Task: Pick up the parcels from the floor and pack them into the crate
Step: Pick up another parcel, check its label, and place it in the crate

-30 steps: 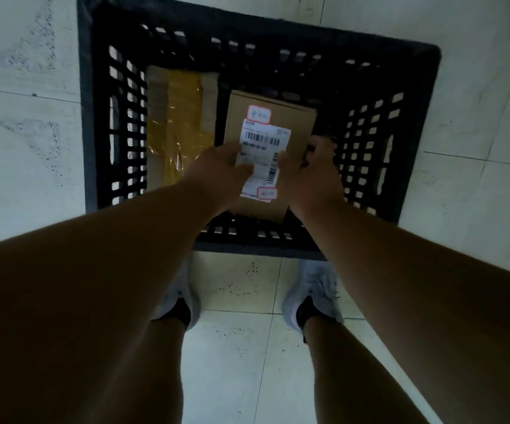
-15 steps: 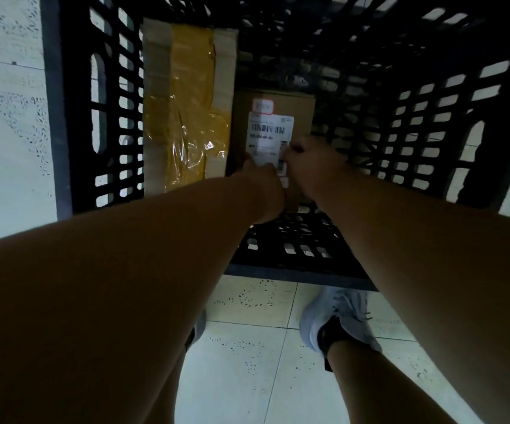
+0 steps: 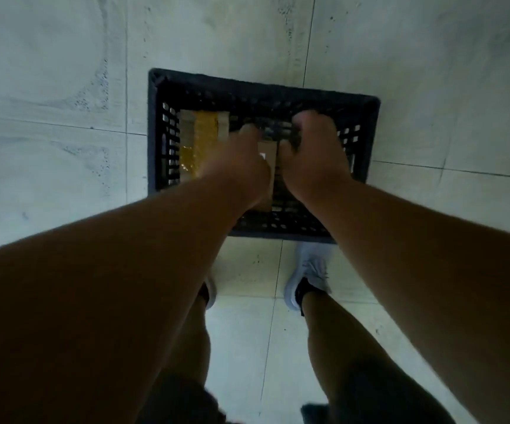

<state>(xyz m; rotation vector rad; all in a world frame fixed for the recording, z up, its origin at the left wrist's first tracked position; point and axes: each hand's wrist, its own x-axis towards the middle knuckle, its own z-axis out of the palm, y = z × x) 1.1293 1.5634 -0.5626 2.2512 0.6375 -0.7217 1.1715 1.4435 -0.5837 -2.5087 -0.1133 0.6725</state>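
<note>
At six o'clock, nearest to the camera, two bare legs stand on the pale tiled floor (image 3: 48, 87). A white shoe (image 3: 310, 272) with a dark sock is on the right foot, and of the other shoe (image 3: 211, 293) only a small part shows behind the left forearm. Both forearms reach from the lower corners toward twelve o'clock, over the black plastic crate (image 3: 367, 139), which stands on the floor just beyond the shoes.

Over the crate, the left hand (image 3: 241, 166) and the right hand (image 3: 315, 157) are close together. The fingers of both are curled downward, the knuckles toward the camera. Between the two hands a narrow strip of a brown cardboard parcel (image 3: 268, 154) is visible, with a small part of a white label on it. It is inside the crate, about the middle. The picture is blurred, so I cannot tell if the fingers grip this parcel or are only above it.

At nine o'clock from the hands, a second parcel (image 3: 200, 142) wrapped in yellow tape lies inside the crate along its left wall. The left hand covers its lower right corner.
</note>
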